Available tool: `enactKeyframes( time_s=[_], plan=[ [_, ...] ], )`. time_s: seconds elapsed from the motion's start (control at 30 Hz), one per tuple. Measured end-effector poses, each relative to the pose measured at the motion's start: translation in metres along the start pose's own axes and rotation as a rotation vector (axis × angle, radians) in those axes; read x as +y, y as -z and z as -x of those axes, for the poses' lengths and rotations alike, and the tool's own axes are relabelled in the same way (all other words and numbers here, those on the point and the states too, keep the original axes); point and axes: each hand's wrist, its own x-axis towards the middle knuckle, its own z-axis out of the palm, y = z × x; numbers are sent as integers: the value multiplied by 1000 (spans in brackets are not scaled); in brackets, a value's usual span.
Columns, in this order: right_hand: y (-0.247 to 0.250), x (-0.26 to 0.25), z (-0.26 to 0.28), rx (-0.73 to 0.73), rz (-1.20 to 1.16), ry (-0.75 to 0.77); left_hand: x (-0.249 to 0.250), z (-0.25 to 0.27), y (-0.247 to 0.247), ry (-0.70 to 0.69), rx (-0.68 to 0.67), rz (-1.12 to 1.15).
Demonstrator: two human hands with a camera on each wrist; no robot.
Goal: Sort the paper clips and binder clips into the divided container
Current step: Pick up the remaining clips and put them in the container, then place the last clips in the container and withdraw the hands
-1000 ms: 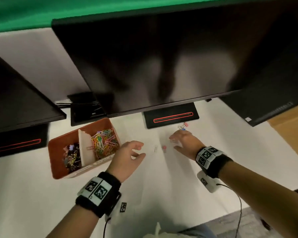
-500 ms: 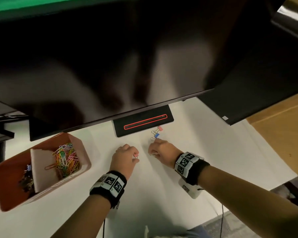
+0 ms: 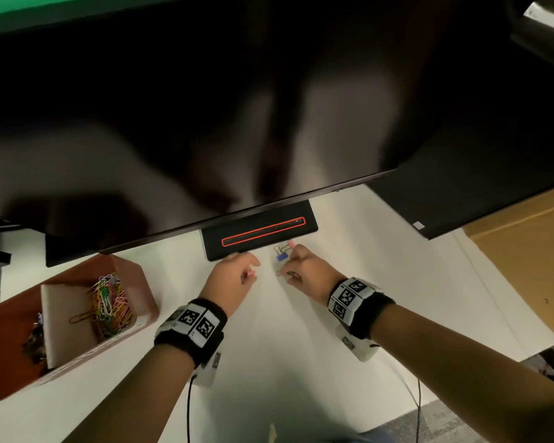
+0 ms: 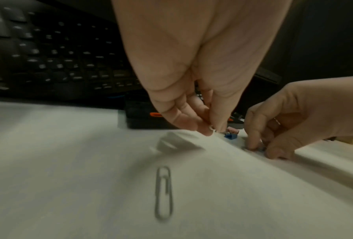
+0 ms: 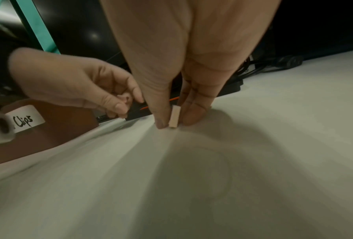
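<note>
At the far left of the white desk sits the brown divided container, colourful paper clips in its right compartment. The left hand pinches a small pink binder clip. Just right, the right hand pinches a pale binder clip on the desk, near a blue binder clip.

"Clips" on container label

So the count: two hands, left hand and right hand. One divided container with two compartments, on the near left. Loose binder clips I can spot: one blue binder clip, one pink binder clip, plus maybe one pale binder clip. One loose paper clip. Three monitors, roughly.
</note>
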Motion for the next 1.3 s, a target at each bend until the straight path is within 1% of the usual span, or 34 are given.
enactKeyframes(
  time_s=[0.1,0.2,0.3,0.37,0.43,0.53,0.7,0.77,0.87,0.97,1.1,1.3],
  plan=[
    [2,9,9,11,-31,-5,16,-20,-3,-69,-59,-41],
    [6,17,18,-11,-9,6,27,-34,-11,-150,-122,-100],
    [11,23,22,0,-60,-11,31,-44,-19,-207,-152,-237],
    [15,26,22,-1,-89,-73,30,-46,-24,-193,-156,-270],
    [17,29,20,-26,-59,-102,26,-44,-27,-179,-128,-245],
    [22,29,15,-39,-42,-78,18,-35,-30,-149,-70,-183],
    [30,22,-2,17,-56,-23,6,-14,-31,-107,-40,-119],
    [30,12,-9,-2,-48,8,2,-6,-31,-81,-37,-91],
    [24,-6,-19,-95,2,59,-5,2,-31,-53,-38,-49],
    [16,-16,-27,-172,47,47,-9,7,-32,-38,-50,-39],
    [9,-20,-24,-175,82,73,-12,11,-31,-20,-56,-62],
    [0,-23,-12,-162,40,77,-9,12,-28,21,-17,-54]
  ],
)
